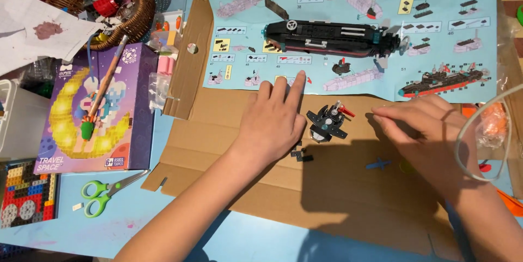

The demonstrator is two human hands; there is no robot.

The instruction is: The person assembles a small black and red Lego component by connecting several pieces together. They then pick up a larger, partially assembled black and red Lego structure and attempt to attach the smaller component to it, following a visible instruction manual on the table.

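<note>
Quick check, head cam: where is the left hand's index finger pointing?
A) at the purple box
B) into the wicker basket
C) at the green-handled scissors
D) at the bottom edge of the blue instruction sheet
D: the left hand lies flat on the cardboard with its index finger stretched up to the lower edge of the instruction sheet, just below the black submarine model; the scissors, basket and purple box lie off to the left.
</note>
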